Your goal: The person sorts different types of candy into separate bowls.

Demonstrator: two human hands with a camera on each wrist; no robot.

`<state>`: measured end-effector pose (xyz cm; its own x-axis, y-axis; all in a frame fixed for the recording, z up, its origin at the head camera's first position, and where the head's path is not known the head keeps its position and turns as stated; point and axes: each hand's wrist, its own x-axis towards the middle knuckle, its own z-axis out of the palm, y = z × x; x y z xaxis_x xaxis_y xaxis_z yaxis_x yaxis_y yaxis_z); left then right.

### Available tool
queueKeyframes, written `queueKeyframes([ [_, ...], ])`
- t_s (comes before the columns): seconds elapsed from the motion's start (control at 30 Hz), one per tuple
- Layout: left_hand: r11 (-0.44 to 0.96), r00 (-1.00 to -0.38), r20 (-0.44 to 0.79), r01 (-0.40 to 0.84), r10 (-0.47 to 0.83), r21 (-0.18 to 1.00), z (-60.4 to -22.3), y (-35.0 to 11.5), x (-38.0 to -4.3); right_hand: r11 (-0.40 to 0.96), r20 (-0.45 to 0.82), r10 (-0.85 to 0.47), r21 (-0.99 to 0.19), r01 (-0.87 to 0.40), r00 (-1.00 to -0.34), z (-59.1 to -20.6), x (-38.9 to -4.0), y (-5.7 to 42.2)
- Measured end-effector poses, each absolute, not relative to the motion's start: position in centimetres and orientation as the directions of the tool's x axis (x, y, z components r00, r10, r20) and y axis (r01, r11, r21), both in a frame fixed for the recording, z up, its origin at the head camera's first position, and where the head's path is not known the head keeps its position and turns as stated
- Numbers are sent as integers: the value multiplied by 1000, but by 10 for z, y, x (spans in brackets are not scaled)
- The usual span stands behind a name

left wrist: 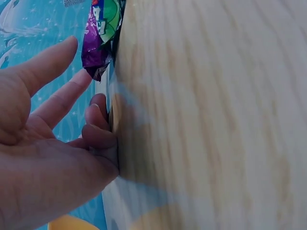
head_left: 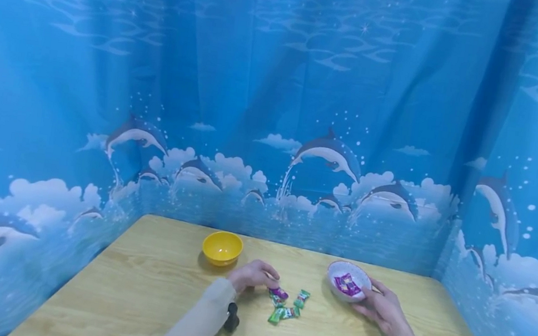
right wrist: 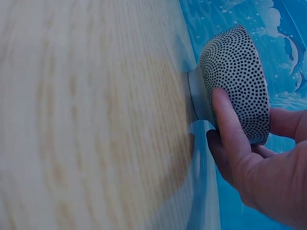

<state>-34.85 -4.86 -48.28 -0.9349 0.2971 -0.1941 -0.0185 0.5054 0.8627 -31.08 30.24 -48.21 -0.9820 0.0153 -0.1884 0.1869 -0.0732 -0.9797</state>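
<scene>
My left hand (head_left: 252, 276) reaches over the table, its fingertips at a purple-wrapped candy (head_left: 279, 292) on top of a small pile. In the left wrist view the thumb stands apart from the index finger, whose tip meets the lower end of the purple wrapper (left wrist: 97, 45). Green-wrapped candies (head_left: 301, 298) lie close by. My right hand (head_left: 385, 308) holds a small white bowl (right wrist: 235, 72) with dark dots, thumb at the rim and fingers against the outside. The bowl's foot stands at the tabletop. Inside it lie purple-wrapped candies (head_left: 347, 285).
A yellow bowl (head_left: 222, 248) stands behind and left of my left hand. The wooden table (head_left: 133, 286) reaches back to a blue curtain (head_left: 280, 79) printed with dolphins, which also hangs along both sides.
</scene>
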Motion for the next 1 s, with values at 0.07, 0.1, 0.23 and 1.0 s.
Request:
queueKeyframes([
  [0.07,530,-938,-198,-18,285,848,-482,-46,-348,-69,-190,10,-980,188,-982,-482,-310,303],
  [0.1,543,-939,-200,-16,281,839,-482,-45,-348,-68,-188,10,-980,187,-982,-482,-310,303],
  [0.23,574,-939,-202,-5,280,819,-481,-41,-347,-62,-185,8,-981,185,-983,-481,-310,304],
  [1.0,615,-969,-167,-21,181,788,-486,-36,-346,-70,-172,12,-983,171,-985,-483,-309,303],
])
